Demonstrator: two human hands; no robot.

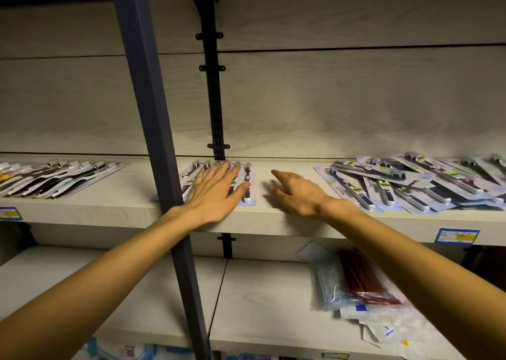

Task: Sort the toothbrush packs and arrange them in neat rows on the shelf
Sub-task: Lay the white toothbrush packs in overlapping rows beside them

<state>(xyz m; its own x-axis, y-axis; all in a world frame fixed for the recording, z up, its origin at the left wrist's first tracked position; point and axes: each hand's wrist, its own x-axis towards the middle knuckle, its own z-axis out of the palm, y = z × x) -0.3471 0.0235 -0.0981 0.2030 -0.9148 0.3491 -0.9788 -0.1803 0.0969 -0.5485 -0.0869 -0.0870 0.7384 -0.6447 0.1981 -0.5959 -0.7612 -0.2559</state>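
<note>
Several toothbrush packs lie side by side in a short row on the pale wooden shelf, just right of the dark metal post that crosses the front of the unit. The left hand lies flat over this row, fingers straight and spread, fingertips reaching the brush heads at the back of the shelf and thumb touching the rightmost pack.

Right of the post and just beyond the row, the right hand hovers low over bare shelf board with nothing in it, forefinger extended and the other fingers loosely bent; it is blurred, so whether it touches the board cannot be told.

Farther right of the post, a loose heap of toothbrush packs lies criss-crossed at mixed angles. Left of the post, another row of toothbrush packs lies fanned on the same shelf.

Price labels are fixed to the shelf's front edge on either side of the post. Below and right of the post, clear plastic packets are piled on the lower shelf.
</note>
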